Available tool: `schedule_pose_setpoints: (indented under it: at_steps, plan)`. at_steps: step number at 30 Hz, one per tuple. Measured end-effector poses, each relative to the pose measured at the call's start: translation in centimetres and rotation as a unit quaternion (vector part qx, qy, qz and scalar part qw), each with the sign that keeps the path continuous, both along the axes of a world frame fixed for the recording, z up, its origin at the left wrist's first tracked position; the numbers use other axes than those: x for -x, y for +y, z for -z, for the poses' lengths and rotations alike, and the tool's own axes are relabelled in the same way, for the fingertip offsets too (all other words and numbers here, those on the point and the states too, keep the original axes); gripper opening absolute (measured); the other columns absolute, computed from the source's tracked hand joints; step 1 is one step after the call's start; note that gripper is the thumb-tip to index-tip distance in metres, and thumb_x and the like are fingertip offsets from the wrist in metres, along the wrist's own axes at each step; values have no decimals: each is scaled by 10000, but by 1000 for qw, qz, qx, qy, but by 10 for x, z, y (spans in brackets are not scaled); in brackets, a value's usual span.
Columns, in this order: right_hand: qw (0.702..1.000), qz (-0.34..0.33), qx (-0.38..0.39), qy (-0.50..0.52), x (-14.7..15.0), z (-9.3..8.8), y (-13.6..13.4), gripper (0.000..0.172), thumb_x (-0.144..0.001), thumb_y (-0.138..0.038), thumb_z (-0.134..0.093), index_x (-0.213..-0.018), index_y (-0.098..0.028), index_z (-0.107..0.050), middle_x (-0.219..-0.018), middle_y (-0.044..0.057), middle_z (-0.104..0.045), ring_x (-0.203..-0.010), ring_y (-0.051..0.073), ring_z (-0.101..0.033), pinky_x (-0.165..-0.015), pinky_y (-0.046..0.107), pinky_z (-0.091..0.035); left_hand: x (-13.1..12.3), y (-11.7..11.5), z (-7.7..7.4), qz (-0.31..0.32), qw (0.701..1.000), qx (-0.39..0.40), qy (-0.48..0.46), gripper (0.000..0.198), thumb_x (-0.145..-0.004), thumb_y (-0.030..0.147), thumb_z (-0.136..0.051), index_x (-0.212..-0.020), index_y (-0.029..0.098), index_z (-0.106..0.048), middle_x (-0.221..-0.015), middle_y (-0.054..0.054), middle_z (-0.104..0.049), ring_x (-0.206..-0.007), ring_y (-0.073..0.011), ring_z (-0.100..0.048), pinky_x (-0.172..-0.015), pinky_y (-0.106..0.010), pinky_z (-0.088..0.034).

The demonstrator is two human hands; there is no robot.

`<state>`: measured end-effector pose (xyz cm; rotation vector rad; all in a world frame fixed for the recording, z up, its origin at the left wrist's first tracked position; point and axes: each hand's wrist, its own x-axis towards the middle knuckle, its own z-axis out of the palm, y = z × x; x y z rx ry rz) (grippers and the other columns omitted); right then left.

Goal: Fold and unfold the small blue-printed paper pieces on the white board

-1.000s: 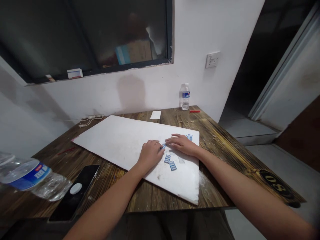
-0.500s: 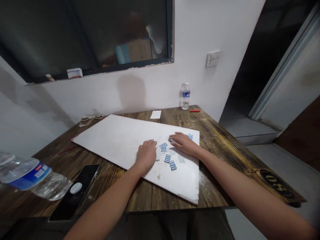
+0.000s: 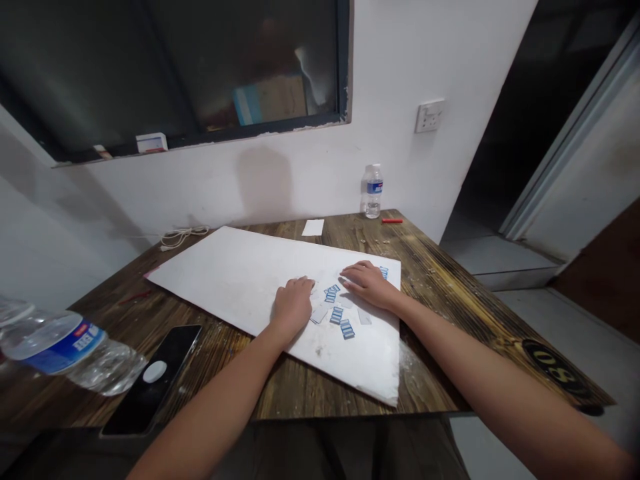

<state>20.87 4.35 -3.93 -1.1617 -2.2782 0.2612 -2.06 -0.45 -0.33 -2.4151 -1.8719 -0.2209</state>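
Observation:
A large white board [image 3: 215, 283] lies on the dark wooden table [image 3: 430, 293], with several small paper strips printed in blue scattered near its right side. My left hand [image 3: 293, 307] rests on the board, its fingertips just left of a blue strip pair [image 3: 331, 293] and a pale slip [image 3: 319, 315]. Across from it, my right hand [image 3: 367, 285] lies flat with its fingertips by the same pair. Two more blue strips [image 3: 337, 315] sit below, between my hands. I see nothing held in either hand.
A water bottle [image 3: 373, 192], a red stick [image 3: 392, 221] and a white paper slip [image 3: 313, 227] stand beyond the board. At the near left lie a black phone [image 3: 153, 377] and a second, closer bottle [image 3: 65, 347]. A white cable [image 3: 183, 235] lies at the wall.
My left hand has drawn back to the left, uncovering the blue strips and a pale slip. The strips near my fingertips have shifted slightly. My right hand has barely moved.

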Motion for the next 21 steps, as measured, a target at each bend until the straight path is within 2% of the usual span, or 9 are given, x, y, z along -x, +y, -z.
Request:
schedule_pose_setpoints:
  at_steps: [3,6,8,10,14,21]
  plan:
    - [1000,2,-5,-1,0,0,0,358,-949,-422,-457,-1178,-231,-656,-1232,68,-642,-1131,274,-461,-987,440,-343,-1,-2,-5,-3,1000,4,-9,392,-911,124,-354,-1209,223,-587,-1367,-89,-557,-1190,-298,-511,-879,-460,-431]
    - [1000,5,-4,-2,1,0,-1,359,-951,-421,-457,-1181,-229,-654,-1228,71,-642,-1128,276,-454,-978,439,-340,-1,-3,-6,1,1000,7,-22,321,-951,387,-401,-1149,233,-600,-1295,-97,-596,-1160,-306,-520,-893,-459,-421]
    - [1000,6,-1,-5,1,-1,-1,355,-951,-416,-459,-1184,-229,-652,-1231,72,-640,-1129,279,-451,-974,440,-337,1,-2,-6,9,999,24,-29,445,-902,561,-440,-1176,239,-581,-1309,-109,-580,-1187,-319,-499,-926,-472,-404]
    - [1000,9,2,-9,1,-1,-2,351,-950,-412,-462,-1188,-234,-650,-1236,73,-636,-1128,284,-450,-959,441,-341,4,0,-5,16,998,56,-22,613,-826,661,-495,-1271,240,-528,-1430,-130,-477,-1281,-351,-418,-974,-503,-369]
    - [1000,11,6,-16,1,-2,-2,353,-948,-421,-467,-1187,-238,-650,-1242,84,-632,-1127,296,-451,-932,448,-346,10,4,-5,23,993,113,10,863,-722,722,-564,-1419,243,-389,-1563,-134,-277,-1393,-374,-258,-1043,-540,-294]
    - [1000,9,3,-15,1,-1,-1,358,-952,-431,-459,-1184,-235,-650,-1237,84,-633,-1118,295,-457,-934,461,-343,8,2,-10,36,984,169,44,1176,-529,803,-641,-1506,290,-235,-1602,-154,-126,-1431,-434,-131,-1062,-602,-212]
